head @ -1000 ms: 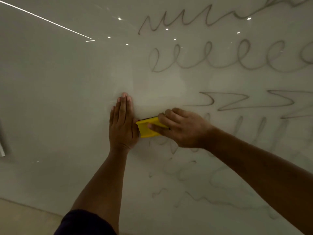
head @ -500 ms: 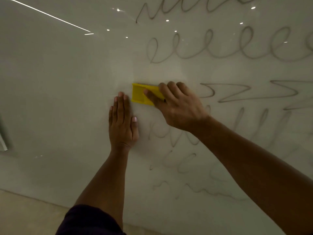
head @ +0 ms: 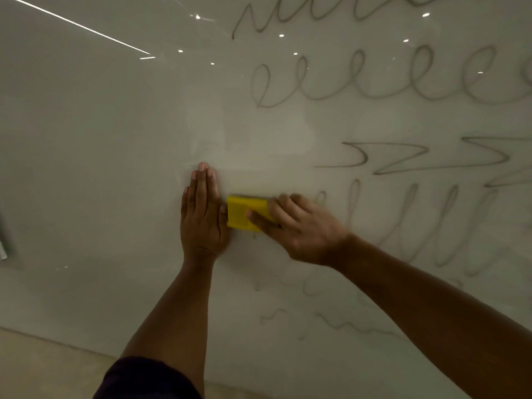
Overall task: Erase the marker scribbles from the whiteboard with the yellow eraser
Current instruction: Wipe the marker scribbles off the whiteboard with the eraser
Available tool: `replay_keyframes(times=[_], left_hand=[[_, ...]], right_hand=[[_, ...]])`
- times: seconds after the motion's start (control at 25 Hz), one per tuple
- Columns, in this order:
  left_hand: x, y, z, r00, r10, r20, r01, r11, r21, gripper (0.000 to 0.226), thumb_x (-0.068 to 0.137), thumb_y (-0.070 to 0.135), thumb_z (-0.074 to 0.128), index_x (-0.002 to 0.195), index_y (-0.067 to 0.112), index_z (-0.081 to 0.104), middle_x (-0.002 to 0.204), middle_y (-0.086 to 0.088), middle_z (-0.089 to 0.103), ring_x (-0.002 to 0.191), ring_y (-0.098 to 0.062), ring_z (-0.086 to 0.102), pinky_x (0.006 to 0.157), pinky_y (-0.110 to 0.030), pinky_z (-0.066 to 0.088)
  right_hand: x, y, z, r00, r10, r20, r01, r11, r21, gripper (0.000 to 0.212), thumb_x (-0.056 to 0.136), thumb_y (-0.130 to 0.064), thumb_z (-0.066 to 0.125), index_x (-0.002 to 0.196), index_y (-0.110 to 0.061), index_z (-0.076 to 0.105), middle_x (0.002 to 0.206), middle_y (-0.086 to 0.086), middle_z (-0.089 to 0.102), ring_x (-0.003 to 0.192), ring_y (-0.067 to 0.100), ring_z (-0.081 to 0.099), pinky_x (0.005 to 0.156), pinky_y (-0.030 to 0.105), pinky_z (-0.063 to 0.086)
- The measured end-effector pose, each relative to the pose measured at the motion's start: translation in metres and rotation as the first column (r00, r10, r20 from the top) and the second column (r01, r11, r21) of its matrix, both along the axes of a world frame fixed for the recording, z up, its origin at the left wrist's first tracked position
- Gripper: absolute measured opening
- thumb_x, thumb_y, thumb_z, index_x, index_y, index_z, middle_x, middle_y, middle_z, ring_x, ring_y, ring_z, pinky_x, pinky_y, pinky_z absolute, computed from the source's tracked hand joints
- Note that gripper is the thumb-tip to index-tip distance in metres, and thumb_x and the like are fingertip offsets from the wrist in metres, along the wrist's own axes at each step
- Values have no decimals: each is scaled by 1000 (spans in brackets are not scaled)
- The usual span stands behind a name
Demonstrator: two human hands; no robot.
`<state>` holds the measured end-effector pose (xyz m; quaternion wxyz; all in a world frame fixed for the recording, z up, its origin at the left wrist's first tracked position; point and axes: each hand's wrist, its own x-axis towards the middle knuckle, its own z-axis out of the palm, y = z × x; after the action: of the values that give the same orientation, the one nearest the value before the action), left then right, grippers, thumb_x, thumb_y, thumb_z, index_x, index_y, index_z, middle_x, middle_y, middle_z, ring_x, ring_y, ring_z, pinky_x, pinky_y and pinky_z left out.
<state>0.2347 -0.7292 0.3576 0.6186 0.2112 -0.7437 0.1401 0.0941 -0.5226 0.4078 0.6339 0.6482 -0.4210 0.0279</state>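
Left hand (head: 203, 217) lay flat on the whiteboard (head: 95, 156), fingers straight and pressed together, tips pointing to 12 o'clock, thumb tucked along its 3 o'clock edge. Yellow eraser (head: 240, 212) sat against the board just at 3 o'clock of that hand, its near end touching or almost touching the thumb side; cannot tell which. Right hand (head: 302, 228) gripped the eraser from the 3 o'clock end, fingers curled over the top edge, thumb pinching along the lower face; fingertips slightly motion-blurred. Right forearm ran off toward 4 o'clock, left forearm down toward 6 o'clock into a dark sleeve (head: 144, 378).

Marker scribbles: wavy line (head: 302, 15) at 12 to 1 o'clock near the top edge, row of loops (head: 374, 79) under it, zigzag (head: 417, 156) at 2 o'clock of the eraser, tall loops (head: 431, 226) at 3 o'clock of the right hand, partly behind the wrist. Fainter, smeared strokes (head: 331, 323) at 5 o'clock below the right arm. Board patch at 12 o'clock above the eraser looked paler and free of lines, with dull wipe haze.

Glossy board carried ceiling light reflections (head: 86, 25), a long bright streak at 10 o'clock plus small dots. Tan floor strip (head: 43, 367) at 7 o'clock under the board's lower edge. Metal bit at the 9 o'clock frame edge, too cut off to identify
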Motion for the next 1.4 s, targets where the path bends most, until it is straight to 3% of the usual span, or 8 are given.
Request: replay_keyframes(times=[0.12,0.32,0.52,0.72,0.96,1.08,1.28,1.4], left_hand=[[-1,0,-2,1000,22,-11,-22,1000,2,66,107,32,26,164,-1,28,172,-17,25,162,-26,19,130,-44,23],[-2,-1,-4,999,28,-16,-28,1000,12,65,108,32,26,164,-1,28,172,-18,26,161,-30,22,131,-42,18],[-1,-1,-4,1000,21,-17,-21,1000,9,66,106,31,28,165,1,24,173,-17,25,163,-26,17,132,-42,18],[-8,13,-24,997,40,-65,-31,991,130,66,108,32,29,163,-3,26,171,-21,25,161,-33,20,131,-49,21],[-6,16,-33,997,53,-51,-45,988,145,66,106,30,27,163,-4,27,172,-19,23,161,-34,22,130,-50,24],[-5,16,-36,998,36,-50,-29,990,141,66,105,29,28,162,-4,26,171,-20,25,160,-35,23,129,-51,25],[-5,11,-38,999,18,-48,-10,987,163,64,107,28,29,161,-5,28,170,-22,27,159,-37,24,128,-53,25],[-6,12,-43,998,17,-58,-8,989,150,63,106,26,31,160,-7,30,169,-24,29,158,-39,26,128,-54,26]], right_hand=[[-9,12,1,994,7,-110,3,996,88,44,104,-10,43,145,-5,57,116,20,68,100,36,65,90,46,51],[-10,-3,25,991,14,133,20,968,-251,57,90,-9,65,146,-10,58,113,22,65,95,36,55,83,46,42],[-14,19,-21,999,25,-44,-22,998,60,44,104,-8,41,143,-6,59,113,20,69,98,35,63,88,46,50],[-9,-3,7,978,-4,208,55,970,-239,56,92,-6,57,148,-10,55,119,24,62,100,38,53,88,48,43],[-8,12,-74,998,18,54,-20,999,44,48,106,-5,29,140,-5,62,116,21,67,102,39,62,90,47,50],[-6,16,-78,1000,-13,4,13,999,42,46,106,-7,32,139,-9,65,115,17,70,97,35,66,89,44,51],[-3,-1,-28,949,34,314,61,956,-286,58,90,-9,61,147,-14,56,120,23,62,94,38,54,88,49,44],[-5,4,-65,973,22,232,20,984,-177,56,91,-8,59,147,-12,57,125,24,56,99,38,53,88,48,44]])
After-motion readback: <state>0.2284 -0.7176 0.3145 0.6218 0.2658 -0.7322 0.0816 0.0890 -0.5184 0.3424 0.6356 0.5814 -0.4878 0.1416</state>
